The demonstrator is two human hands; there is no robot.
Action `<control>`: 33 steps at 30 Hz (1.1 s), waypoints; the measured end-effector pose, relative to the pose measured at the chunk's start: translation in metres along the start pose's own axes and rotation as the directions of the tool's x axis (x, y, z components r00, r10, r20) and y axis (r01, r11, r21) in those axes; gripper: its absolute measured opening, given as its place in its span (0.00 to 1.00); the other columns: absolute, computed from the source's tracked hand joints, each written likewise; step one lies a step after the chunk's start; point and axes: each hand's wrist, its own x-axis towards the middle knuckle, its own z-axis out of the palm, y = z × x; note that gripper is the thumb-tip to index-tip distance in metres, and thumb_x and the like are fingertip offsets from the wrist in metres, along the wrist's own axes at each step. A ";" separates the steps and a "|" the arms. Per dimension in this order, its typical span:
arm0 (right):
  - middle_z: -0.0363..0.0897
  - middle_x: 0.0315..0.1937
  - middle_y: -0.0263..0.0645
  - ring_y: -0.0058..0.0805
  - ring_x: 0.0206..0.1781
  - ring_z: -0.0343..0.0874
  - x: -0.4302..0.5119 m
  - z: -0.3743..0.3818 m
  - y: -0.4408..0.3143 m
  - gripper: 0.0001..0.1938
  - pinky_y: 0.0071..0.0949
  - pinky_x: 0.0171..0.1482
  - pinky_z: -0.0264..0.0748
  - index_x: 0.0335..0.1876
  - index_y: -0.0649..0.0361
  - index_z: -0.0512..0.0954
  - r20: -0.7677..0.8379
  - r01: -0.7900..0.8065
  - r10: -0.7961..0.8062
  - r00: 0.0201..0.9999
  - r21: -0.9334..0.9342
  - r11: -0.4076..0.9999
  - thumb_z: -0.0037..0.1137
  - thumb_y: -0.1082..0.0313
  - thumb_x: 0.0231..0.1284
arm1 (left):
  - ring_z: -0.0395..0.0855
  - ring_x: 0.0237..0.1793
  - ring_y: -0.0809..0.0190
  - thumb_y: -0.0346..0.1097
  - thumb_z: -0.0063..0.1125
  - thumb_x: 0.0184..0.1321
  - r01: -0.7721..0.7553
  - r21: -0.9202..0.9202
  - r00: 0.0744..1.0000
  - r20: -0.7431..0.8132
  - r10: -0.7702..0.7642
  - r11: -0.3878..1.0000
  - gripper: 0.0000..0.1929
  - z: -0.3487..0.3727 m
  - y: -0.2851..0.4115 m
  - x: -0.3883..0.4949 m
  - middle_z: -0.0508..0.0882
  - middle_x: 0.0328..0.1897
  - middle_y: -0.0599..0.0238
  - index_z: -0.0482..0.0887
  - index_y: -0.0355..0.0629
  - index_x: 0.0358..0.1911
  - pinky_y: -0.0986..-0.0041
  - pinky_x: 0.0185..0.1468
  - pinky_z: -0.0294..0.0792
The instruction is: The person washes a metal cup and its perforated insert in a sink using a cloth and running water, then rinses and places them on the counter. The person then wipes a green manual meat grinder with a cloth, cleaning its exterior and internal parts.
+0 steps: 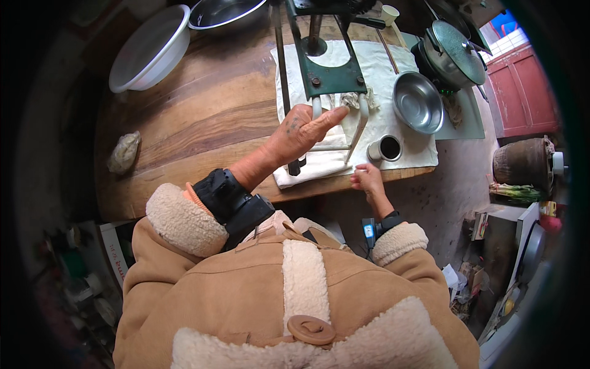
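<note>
A green metal hand press [333,76] with a round opening and pale legs stands on a white cloth [415,154] over a wooden table. My left hand [306,129] is at one of its legs, thumb stretched towards the other; whether the fingers close around the leg is hidden. Just beyond the table's front edge, my right hand [367,178] has its fingers curled, with nothing visible in them. Near it on the cloth lies a metal cylinder [375,151] with a dark opening. A steel bowl [415,99] sits to the right, and a crumpled rag [352,100] lies behind the press legs.
A white plastic basin [152,50] and a steel basin [226,14] are at the back left. A tied plastic bag [124,152] lies at the table's left. A lidded pot [451,55], a paper cup [390,14] and chopsticks [388,50] are at the back right.
</note>
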 end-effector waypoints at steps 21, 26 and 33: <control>0.75 0.31 0.41 0.32 0.31 0.80 0.016 0.051 0.037 0.10 0.27 0.27 0.79 0.40 0.61 0.67 -0.002 -0.140 0.187 0.982 0.655 0.743 0.52 0.69 0.56 | 0.49 0.11 0.76 0.53 0.52 0.59 0.119 -0.229 0.979 -0.135 -0.153 0.966 0.25 -0.017 0.038 0.008 0.57 0.09 0.78 0.58 0.54 0.10 0.79 0.17 0.44; 0.74 0.35 0.46 0.37 0.34 0.80 0.010 0.057 0.049 0.09 0.32 0.30 0.80 0.42 0.64 0.64 -0.082 -0.108 0.237 0.968 0.718 0.688 0.45 0.72 0.59 | 0.48 0.11 0.76 0.53 0.51 0.59 0.100 -0.201 0.980 -0.149 -0.131 0.975 0.25 -0.016 0.038 0.009 0.56 0.09 0.78 0.58 0.54 0.10 0.78 0.17 0.43; 0.73 0.37 0.48 0.40 0.37 0.80 0.007 0.063 0.055 0.09 0.35 0.35 0.81 0.43 0.68 0.62 -0.122 -0.044 0.219 0.968 0.778 0.627 0.42 0.73 0.61 | 0.48 0.12 0.76 0.52 0.52 0.59 0.078 -0.204 0.981 -0.156 -0.111 0.976 0.24 -0.012 0.030 0.007 0.56 0.09 0.79 0.59 0.54 0.11 0.79 0.17 0.43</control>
